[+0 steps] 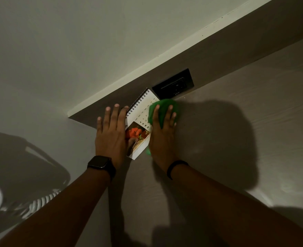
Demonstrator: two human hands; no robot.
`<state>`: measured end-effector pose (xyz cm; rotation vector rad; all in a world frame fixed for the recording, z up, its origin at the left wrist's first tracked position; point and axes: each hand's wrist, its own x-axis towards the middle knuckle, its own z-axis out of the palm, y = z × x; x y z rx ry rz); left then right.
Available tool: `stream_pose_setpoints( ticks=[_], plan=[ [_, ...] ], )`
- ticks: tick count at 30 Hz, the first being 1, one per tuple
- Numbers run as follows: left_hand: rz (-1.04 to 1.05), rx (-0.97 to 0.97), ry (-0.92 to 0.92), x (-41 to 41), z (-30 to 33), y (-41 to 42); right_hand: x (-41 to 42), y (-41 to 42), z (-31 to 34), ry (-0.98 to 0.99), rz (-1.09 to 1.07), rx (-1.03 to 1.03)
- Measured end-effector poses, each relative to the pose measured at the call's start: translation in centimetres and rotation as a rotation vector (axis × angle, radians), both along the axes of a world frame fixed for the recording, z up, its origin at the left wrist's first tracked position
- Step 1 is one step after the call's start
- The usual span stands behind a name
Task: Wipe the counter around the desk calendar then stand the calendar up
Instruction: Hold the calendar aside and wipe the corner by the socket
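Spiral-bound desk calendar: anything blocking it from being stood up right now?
Yes. The white spiral-bound desk calendar lies flat with the left hand on its left edge, and the right hand presses a green cloth over its right edge. Black wall outlet sits just behind.

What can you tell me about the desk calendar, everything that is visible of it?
The desk calendar is a small white one with a black spiral binding along its far edge. Its page shows a date grid and, nearer the person, a photo with orange and red shapes. It seems to lie flat on the counter, turned at an angle, just below the black wall socket. The left hand covers its left edge; the right hand, pressing a green cloth, overlaps its right side.
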<state>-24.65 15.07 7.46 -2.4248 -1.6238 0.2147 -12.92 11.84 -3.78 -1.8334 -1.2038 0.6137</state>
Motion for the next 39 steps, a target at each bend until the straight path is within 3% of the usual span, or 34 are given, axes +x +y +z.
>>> stream_pose_setpoints(
  ticks=[3,8,14,20,25,30,32,35,39],
  plan=[
    [0.004,0.011,-0.006,0.0,-0.1,-0.1,0.4,1.6,1.4,0.035,-0.029,0.038],
    [-0.006,0.003,-0.001,-0.1,0.0,0.0,-1.1,-1.7,-0.8,-0.113,0.212,0.146],
    [0.016,0.001,0.008,0.2,-0.1,0.0,-0.1,1.1,1.5,0.074,-0.023,-0.021],
    [0.005,0.017,0.001,-0.1,-0.3,0.1,-1.5,-1.0,0.4,-0.001,0.164,0.139],
    [0.031,0.024,0.008,0.0,-0.4,0.2,-0.5,1.0,1.7,0.192,-0.051,-0.051],
    [0.041,0.011,-0.004,0.0,-0.2,0.0,-0.3,-1.7,3.6,0.230,0.249,0.034],
    [0.048,-0.003,-0.009,0.0,-0.1,-0.2,1.0,-4.3,3.5,0.281,0.343,-0.005],
    [0.058,0.047,-0.076,1.1,0.6,-1.5,6.0,-6.8,4.3,0.398,0.306,-0.099],
    [-0.039,0.076,-0.312,6.8,0.0,-4.9,16.9,-9.0,6.7,0.245,0.302,-0.148]
  ],
)
